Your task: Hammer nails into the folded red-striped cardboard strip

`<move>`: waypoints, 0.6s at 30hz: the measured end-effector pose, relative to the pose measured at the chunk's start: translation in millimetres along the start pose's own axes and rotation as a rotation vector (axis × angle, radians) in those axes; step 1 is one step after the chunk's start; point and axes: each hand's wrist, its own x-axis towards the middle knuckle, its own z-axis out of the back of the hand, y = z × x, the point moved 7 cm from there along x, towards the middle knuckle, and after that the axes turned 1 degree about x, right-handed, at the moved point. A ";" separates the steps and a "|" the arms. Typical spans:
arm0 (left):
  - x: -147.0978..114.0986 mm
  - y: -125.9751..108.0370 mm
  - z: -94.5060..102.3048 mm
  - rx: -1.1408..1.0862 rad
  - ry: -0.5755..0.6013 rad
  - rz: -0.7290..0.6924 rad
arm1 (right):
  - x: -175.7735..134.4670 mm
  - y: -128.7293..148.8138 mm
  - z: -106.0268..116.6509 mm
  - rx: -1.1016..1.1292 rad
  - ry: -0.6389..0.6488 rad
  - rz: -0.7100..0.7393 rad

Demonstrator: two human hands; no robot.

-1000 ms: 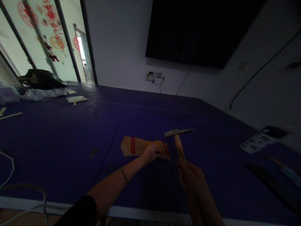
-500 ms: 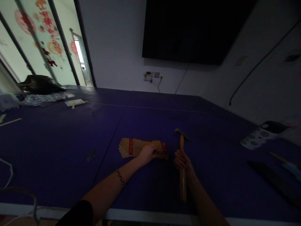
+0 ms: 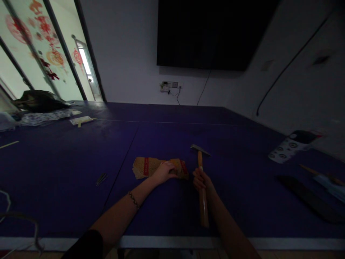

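My right hand (image 3: 202,181) is wrapped round the wooden handle of a hammer (image 3: 203,205). The hammer's metal head points away from me, raised above the table. My left hand (image 3: 164,172) lies on a crumpled tan paper wrapper (image 3: 140,167) with red printed bands and ragged ends. Its fingers curl over the wrapper and hold it on the blue-purple table (image 3: 161,140). Whatever may be under or inside the wrapper is hidden. To the left of my left arm lie a few thin metal pieces, perhaps nails (image 3: 101,179).
On the right are a patterned white pouch (image 3: 283,149), a long dark flat object (image 3: 307,198) and a wooden-handled tool (image 3: 309,169). A dark bag (image 3: 40,100) and a small white tray (image 3: 81,120) sit far left. A pale cable (image 3: 36,230) hangs near the front-left edge.
The whole view has shifted slightly, so most things appear further left. My left-hand fingers have moved a little on the wrapper. The hammer stays in my right hand.
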 end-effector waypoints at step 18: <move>-2.1 -8.2 5.3 0.046 0.034 -0.088 | -1.3 1.3 0.6 0.062 0.010 0.011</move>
